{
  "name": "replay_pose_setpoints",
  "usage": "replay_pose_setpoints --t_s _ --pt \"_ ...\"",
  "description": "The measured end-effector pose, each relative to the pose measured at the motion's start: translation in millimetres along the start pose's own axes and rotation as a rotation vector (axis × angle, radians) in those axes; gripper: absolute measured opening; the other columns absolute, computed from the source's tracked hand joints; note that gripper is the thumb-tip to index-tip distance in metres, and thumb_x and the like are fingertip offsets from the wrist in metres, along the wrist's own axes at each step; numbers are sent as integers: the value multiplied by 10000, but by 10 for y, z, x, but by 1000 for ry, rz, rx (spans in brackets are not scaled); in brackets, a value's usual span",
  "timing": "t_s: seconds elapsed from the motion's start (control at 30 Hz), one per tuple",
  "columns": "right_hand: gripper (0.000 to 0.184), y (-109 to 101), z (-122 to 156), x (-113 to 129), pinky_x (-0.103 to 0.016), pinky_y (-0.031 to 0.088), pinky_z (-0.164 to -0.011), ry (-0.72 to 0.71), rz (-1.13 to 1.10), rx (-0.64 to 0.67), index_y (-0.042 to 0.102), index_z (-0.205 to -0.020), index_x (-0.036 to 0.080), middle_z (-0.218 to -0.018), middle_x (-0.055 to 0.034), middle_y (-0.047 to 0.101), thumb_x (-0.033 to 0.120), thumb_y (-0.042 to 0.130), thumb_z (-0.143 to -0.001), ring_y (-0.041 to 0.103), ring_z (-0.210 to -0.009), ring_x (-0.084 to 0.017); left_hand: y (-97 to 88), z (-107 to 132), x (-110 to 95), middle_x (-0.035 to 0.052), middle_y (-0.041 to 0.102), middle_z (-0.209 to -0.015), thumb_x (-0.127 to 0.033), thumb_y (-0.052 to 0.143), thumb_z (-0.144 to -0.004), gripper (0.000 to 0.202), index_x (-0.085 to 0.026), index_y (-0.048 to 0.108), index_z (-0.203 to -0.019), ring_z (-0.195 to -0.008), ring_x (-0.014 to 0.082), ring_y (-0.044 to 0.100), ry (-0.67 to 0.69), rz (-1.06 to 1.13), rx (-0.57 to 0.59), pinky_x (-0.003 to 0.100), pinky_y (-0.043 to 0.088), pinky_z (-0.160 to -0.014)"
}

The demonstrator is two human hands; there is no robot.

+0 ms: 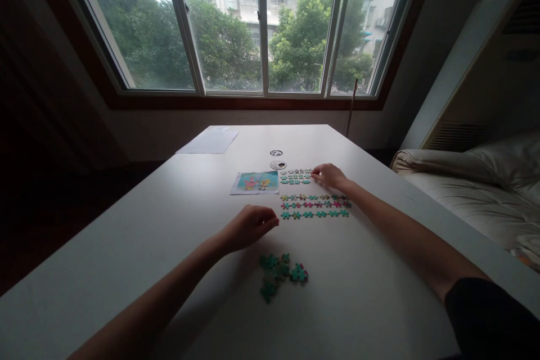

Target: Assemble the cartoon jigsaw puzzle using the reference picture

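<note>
Several rows of small jigsaw puzzle pieces (314,205) lie on the white table (177,247), mostly green with some pink and yellow. My right hand (331,175) reaches to the right end of the upper rows (295,176), its fingertips pinched on a puzzle piece that they mostly cover. Left of the lowest row hovers my left hand (253,225), fingers curled in against the thumb; whatever they may hold is hidden. Closer to me sits a loose pile of green puzzle pieces (274,271), with a few pink-edged ones (299,273) at its right.
A colourful cartoon picture sheet (257,181) lies left of the upper rows. Beyond the rows are two round flat items (278,165). White paper (207,142) rests at the table's far left corner. A pale couch (472,180) stands to the right, a window (261,28) ahead.
</note>
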State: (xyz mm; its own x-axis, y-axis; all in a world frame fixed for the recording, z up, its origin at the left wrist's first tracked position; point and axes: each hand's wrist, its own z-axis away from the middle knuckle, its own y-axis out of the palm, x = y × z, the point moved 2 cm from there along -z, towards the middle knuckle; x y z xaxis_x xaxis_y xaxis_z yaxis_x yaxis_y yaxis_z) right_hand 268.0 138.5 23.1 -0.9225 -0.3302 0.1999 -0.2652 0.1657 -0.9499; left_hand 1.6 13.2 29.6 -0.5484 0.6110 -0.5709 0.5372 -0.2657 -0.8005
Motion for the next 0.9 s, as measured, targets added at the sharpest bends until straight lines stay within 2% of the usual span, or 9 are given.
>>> replay_pose_setpoints --t_s 0.1,0.17,0.23,0.3,0.37,0.47,0.67,0.9 --pt "196 -102 210 209 -233 427 -638 -54 -17 -27 680 -875 192 -849 -41 683 294 523 -818 601 -726 -141 -52 11 -5 -10 560 -568 -270 476 -830 239 -128 654 -758 -514 85 441 11 -11 43 190 322 -504" --pt "187 -156 437 412 -215 428 -630 -141 -66 -9 669 -873 197 -796 -17 672 293 515 -828 586 -680 -113 -76 20 -22 -11 561 -567 -267 484 -826 232 -133 654 -742 -516 86 445 17 -19 65 188 324 -503" --pt "184 -192 744 663 -206 432 -615 -363 -225 74 661 -848 173 -776 -24 657 274 508 -836 570 -637 -94 -86 28 -46 -12 558 -562 -265 486 -824 232 -132 652 -731 -515 86 443 18 -26 74 188 324 -503" --pt "196 -211 1085 888 -205 436 -611 -509 -346 169 650 -887 174 -786 -29 646 314 524 -832 567 -637 -90 -81 34 -72 -11 557 -561 -263 482 -824 236 -131 654 -732 -513 87 438 17 -30 77 188 323 -500" --pt "285 -211 1390 1054 -217 441 -632 -556 -408 214 623 -987 188 -829 -36 638 387 577 -788 567 -668 -101 -66 39 -93 -12 549 -555 -263 480 -823 238 -130 654 -729 -508 86 428 16 -33 76 188 318 -493" --pt "389 -178 1669 1189 -241 442 -688 -570 -443 199 620 -986 188 -840 -45 614 443 658 -694 561 -735 -130 -37 49 -114 -19 526 -543 -264 488 -818 235 -127 649 -714 -503 83 409 19 -36 72 186 310 -487" --pt "184 -104 1698 1235 -219 448 -664 -509 -483 179 652 -843 187 -786 -27 589 312 663 -707 552 -693 -112 -4 77 -137 -26 502 -537 -260 486 -818 236 -127 641 -700 -500 80 391 33 -45 68 187 307 -490" --pt "133 -84 1697 1240 -220 451 -677 -482 -538 205 659 -796 190 -762 -17 606 285 666 -704 562 -702 -111 52 70 -133 -21 521 -542 -243 482 -818 226 -130 645 -711 -497 77 393 61 -57 78 183 309 -494"
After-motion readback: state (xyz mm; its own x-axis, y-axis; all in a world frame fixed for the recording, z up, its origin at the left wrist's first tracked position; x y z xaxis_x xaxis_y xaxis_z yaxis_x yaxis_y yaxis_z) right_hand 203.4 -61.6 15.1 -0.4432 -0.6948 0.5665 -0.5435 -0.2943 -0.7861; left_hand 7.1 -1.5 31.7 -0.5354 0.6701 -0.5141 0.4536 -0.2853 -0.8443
